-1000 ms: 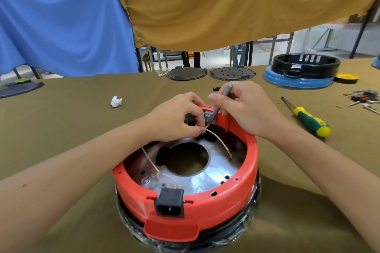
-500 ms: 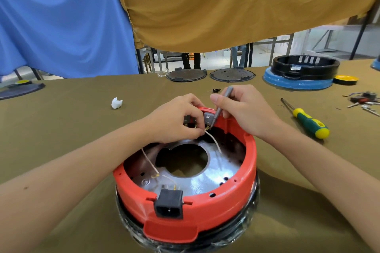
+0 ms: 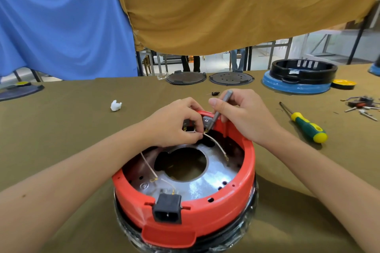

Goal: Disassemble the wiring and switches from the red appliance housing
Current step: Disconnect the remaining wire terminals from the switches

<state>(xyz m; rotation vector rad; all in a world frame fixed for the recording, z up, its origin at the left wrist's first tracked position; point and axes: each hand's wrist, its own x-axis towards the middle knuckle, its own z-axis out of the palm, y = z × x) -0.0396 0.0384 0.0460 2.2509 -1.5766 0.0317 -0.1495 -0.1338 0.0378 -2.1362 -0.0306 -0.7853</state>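
Note:
The red appliance housing [image 3: 205, 217] stands upside down at the table's near middle, with a silver plate and round hole inside. A black power socket [image 3: 167, 208] sits in its near wall. At the far rim, my left hand [image 3: 174, 123] pinches a white wire [image 3: 218, 146] at its terminal on a small grey switch [image 3: 206, 122]. My right hand [image 3: 242, 117] holds a thin grey tool [image 3: 221, 109] whose tip touches that switch. Another white wire [image 3: 148, 165] lies loose on the plate's left side.
A green and yellow screwdriver [image 3: 306, 126] lies to the right. Loose small parts [image 3: 362, 104] sit at the far right. A black ring on a blue base [image 3: 298, 77], two dark discs [image 3: 209, 78] and a white scrap [image 3: 116, 106] lie farther back. Cloths hang behind.
My hands have stayed at the switch on the far rim. The white wire's free end has swung slightly over the plate.

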